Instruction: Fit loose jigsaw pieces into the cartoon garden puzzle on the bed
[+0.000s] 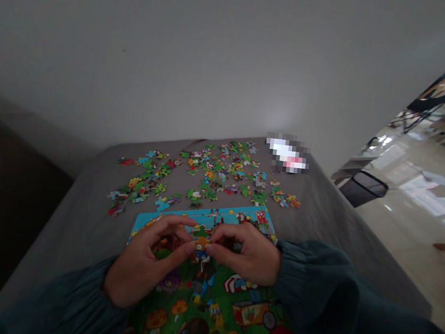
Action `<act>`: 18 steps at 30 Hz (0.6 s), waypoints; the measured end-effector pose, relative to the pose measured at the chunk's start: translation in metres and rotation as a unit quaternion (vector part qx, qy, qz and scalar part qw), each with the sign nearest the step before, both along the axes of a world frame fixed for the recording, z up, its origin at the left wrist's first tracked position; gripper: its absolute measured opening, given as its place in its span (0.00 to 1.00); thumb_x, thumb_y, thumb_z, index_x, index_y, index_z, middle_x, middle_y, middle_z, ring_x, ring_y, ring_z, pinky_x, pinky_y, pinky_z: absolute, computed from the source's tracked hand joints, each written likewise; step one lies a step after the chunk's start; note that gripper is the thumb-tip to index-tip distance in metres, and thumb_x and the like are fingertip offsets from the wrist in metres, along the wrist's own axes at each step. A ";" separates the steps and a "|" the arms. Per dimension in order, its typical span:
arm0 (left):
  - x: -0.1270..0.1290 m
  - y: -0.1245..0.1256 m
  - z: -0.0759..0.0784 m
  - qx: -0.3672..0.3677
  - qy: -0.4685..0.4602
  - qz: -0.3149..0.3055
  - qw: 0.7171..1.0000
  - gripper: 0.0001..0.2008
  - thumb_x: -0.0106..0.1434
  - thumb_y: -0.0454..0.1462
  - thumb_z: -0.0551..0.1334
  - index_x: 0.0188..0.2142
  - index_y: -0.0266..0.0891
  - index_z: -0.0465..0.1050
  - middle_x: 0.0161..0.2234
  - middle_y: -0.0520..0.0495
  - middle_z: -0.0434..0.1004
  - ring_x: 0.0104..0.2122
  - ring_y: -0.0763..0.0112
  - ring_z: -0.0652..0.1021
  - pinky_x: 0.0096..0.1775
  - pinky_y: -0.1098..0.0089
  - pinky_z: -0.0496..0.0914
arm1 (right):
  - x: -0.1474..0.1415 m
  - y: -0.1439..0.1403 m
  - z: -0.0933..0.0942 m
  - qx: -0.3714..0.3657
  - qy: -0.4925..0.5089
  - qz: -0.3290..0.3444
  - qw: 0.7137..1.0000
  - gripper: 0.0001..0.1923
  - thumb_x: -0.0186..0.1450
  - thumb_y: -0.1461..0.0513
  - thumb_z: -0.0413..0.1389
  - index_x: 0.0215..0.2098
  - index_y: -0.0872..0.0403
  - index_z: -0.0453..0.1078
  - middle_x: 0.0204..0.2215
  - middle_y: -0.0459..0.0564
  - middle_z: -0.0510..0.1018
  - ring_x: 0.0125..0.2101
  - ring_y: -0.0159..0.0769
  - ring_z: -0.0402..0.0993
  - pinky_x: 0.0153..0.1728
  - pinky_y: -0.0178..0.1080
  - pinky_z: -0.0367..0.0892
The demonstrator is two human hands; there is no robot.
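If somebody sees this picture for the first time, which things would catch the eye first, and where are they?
First the two hands, the left hand and the right hand, meeting at the centre and pinching a small orange puzzle piece between their fingers. Under them lies a bright, partly built puzzle picture with mushrooms and a green ground. Beyond it, many loose pieces are scattered across the grey table.
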State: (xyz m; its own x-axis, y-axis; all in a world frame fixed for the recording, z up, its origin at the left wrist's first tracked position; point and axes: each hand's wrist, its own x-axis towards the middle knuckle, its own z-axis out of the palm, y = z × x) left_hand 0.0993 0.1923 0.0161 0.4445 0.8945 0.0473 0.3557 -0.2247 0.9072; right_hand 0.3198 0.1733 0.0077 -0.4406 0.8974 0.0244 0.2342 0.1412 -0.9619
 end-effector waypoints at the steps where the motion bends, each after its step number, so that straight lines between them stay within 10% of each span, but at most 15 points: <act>1: 0.000 0.000 0.000 -0.001 0.001 0.002 1.000 0.13 0.64 0.43 0.65 0.46 0.42 0.71 0.29 0.53 0.78 0.30 0.71 0.79 0.35 0.72 0.72 | 0.000 0.000 0.000 0.000 -0.001 0.001 1.000 0.11 0.66 0.56 0.57 0.31 0.55 0.70 0.21 0.41 0.70 0.21 0.26 0.63 0.23 0.31 0.58; 18: 0.000 0.001 -0.001 -0.034 -0.018 0.017 0.999 0.17 0.65 0.47 0.63 0.49 0.41 0.72 0.30 0.50 0.79 0.31 0.69 0.79 0.33 0.72 0.71 | 0.003 0.005 -0.006 -0.128 0.078 -0.021 0.988 0.20 0.62 0.47 0.62 0.30 0.56 0.72 0.18 0.41 0.70 0.19 0.25 0.62 0.21 0.31 0.56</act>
State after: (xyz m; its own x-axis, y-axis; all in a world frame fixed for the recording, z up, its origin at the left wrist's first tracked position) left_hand 0.0994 0.1933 0.0154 0.4136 0.9105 0.0007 0.3284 -0.1499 0.9326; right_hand 0.3228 0.1782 0.0021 -0.4113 0.9005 -0.1413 0.0805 -0.1185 -0.9897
